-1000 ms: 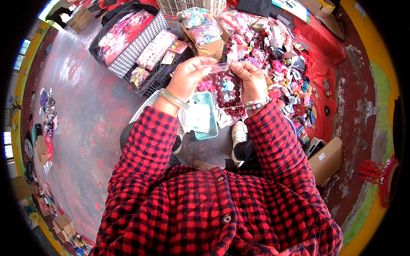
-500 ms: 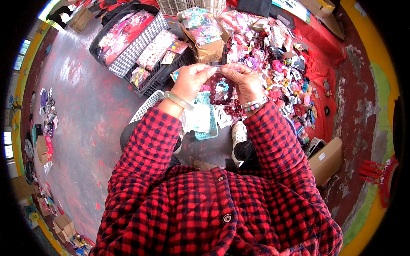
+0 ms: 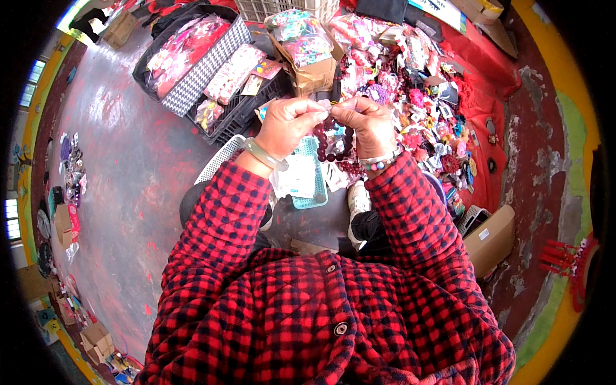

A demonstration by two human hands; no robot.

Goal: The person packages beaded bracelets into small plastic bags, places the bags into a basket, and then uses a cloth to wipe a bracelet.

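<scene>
A bracelet of dark red round beads (image 3: 331,156) hangs in a loop under my fingertips, in front of my chest. My right hand (image 3: 371,127) is closed in a pinch at the top of this loop, where a thin yellowish strand shows. My left hand (image 3: 289,127) pinches close beside it, thumb against forefinger, at a small pale pink piece (image 3: 325,104). The two hands' fingertips nearly touch. Exactly how the pink piece joins the beads is too small to tell. Below the hands lies a turquoise plastic basket (image 3: 310,203) with white papers or cards (image 3: 298,178) in it.
Heaped hair ties and small accessories (image 3: 436,122) cover a red cloth (image 3: 491,154) on the right. Ahead stand a black crate (image 3: 224,131), a houndstooth-patterned box (image 3: 208,67) and an open cardboard box (image 3: 314,78). Another carton (image 3: 491,240) stands at right, near my shoe (image 3: 358,208).
My left hand has turned slightly, its fingers bending in toward the right hand. The pale pink piece now shows between the fingertips. The bead loop has shifted a little.
</scene>
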